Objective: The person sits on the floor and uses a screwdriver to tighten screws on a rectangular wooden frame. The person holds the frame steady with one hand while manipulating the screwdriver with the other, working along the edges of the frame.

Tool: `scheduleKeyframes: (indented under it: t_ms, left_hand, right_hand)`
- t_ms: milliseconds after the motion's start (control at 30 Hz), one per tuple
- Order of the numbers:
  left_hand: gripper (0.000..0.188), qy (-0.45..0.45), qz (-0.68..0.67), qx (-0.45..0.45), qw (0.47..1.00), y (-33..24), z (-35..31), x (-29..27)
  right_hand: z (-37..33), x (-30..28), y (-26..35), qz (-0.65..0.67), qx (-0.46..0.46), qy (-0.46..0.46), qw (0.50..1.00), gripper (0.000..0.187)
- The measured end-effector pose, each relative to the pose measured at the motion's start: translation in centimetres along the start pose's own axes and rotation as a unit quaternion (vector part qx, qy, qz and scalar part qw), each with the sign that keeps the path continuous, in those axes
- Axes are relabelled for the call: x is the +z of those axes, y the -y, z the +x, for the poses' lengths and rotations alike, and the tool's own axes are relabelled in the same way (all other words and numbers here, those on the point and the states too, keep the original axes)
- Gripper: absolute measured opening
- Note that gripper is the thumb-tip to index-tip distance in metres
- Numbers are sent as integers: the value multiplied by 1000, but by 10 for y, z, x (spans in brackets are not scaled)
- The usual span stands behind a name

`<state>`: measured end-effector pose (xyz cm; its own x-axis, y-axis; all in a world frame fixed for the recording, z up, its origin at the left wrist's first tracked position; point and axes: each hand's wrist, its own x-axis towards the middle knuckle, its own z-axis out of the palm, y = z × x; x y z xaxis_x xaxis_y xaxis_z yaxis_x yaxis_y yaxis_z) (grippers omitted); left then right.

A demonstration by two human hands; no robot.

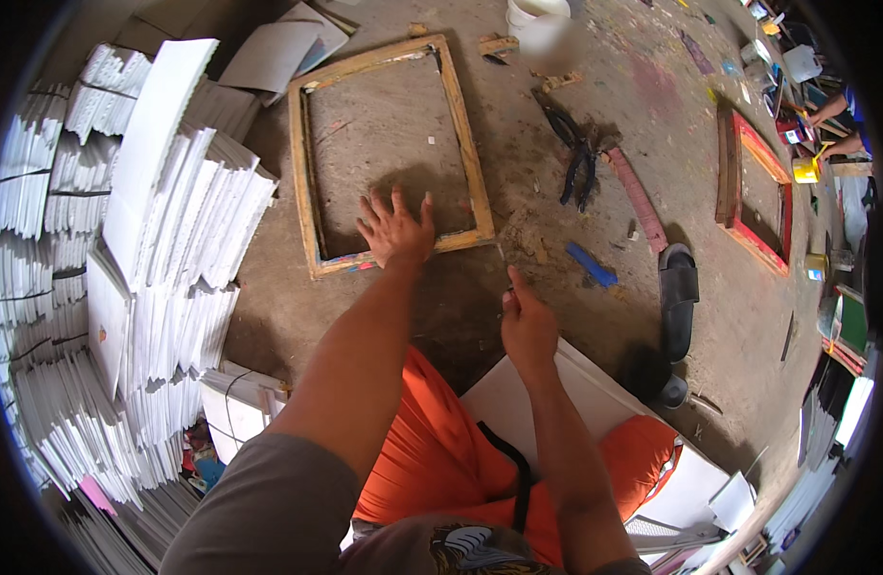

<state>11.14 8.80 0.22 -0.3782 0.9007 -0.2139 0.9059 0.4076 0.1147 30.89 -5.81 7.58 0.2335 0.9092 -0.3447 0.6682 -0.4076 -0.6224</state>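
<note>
One wooden frame (pixel 468 144) — left fingers (pixel 397 199) spread over it, right fingers (pixel 520 289) gripping thin tool (pixel 502 254).

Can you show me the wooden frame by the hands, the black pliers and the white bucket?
Wooden frame (pixel 465 134): head view, on its right bar.
Black pliers (pixel 581 152): head view, near the pivot.
White bucket (pixel 528 32): head view, on its outer wall.

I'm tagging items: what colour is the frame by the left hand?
The frame is yellowish brown; head view.
</note>
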Motion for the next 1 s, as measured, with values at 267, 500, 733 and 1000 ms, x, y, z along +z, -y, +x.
scheduleKeyframes:
  t_ms: [267, 500, 733, 1000]
  left_hand:
    - [74, 43, -8, -2, 999, 0, 1, -13]
    - [72, 39, -16, 2, 999, 1, 1, -12]
    - [73, 41, -19, 6, 999, 2, 1, -12]
    - [72, 33, -4, 12, 999, 2, 1, -12]
  right_hand:
    - [9, 5, 17, -33, 22, 36, 999, 47]
    - [13, 13, 5, -25, 23, 36, 999, 46]
    - [14, 6, 18, -38, 48, 67, 996, 47]
    - [25, -17, 65, -150, 102, 169, 969, 56]
